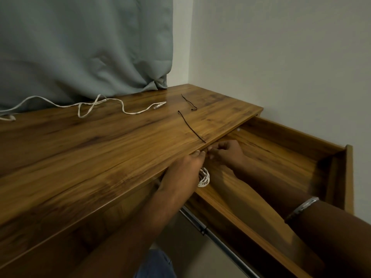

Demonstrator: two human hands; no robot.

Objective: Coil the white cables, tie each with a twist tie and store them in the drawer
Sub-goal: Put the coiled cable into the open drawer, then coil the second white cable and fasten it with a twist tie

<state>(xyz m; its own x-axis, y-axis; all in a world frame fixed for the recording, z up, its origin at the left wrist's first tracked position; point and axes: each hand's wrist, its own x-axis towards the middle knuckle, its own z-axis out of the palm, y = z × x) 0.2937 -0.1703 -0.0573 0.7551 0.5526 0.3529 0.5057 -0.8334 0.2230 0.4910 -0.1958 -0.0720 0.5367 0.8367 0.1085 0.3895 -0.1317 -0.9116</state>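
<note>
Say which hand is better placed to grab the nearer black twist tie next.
Right, probably. The right hand sits just below the desk edge where the nearer twist tie ends, and it seems to hold nothing. The left hand is close too, but grips the coiled cable over the drawer.

No legible text, label, brand, number or sign anywhere in view.
</note>
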